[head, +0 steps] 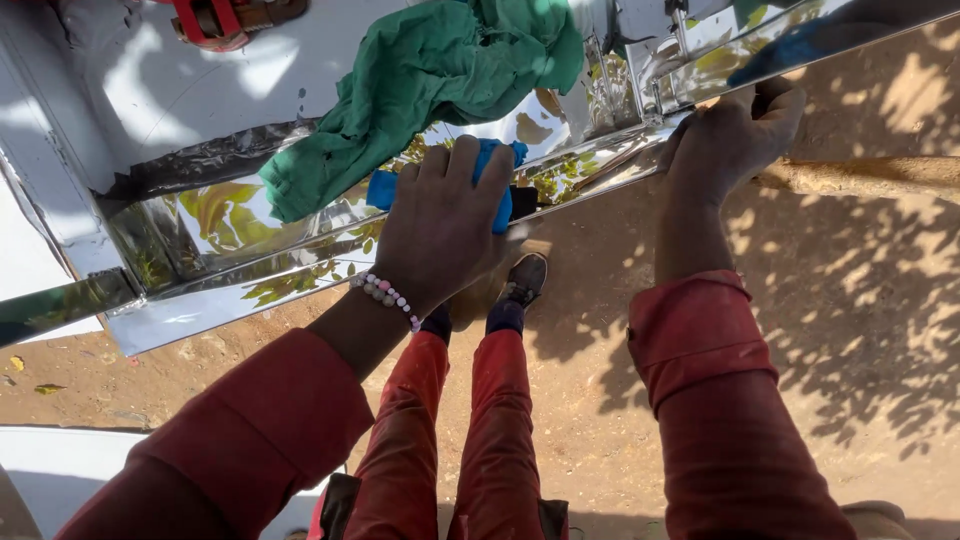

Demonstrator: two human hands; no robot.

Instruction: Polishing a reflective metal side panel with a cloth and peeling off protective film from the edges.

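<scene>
Left hand (440, 235) pressed flat-ish on blue pad (497, 185), fingers curled over its top, clamped on it; pad pinned against shiny metal frame (250, 240). Only pad's two ends visible, one each side of the fingers, rest hidden under the palm. Small black part just below pad's right end, unclear what. Beaded bracelet (385, 293) on left wrist, below the frame's lower edge. Right hand (730, 135) further right along same frame, fingers folded tight around its edge, gripping it; fingertips partly hidden behind the metal. Green cloth (430, 80) draped on frame just above left hand, touching or nearly touching pad's upper edge, cannot tell which. Red strap thing (225, 20) at top, well above frame's polished strip, cut off by picture edge. Red sleeves (710, 400) and red trousers (460, 430) below frame, dark shoe (525, 280) on sandy ground (850, 330) just under frame's lower edge. Leaf reflections across polished metal.
</scene>
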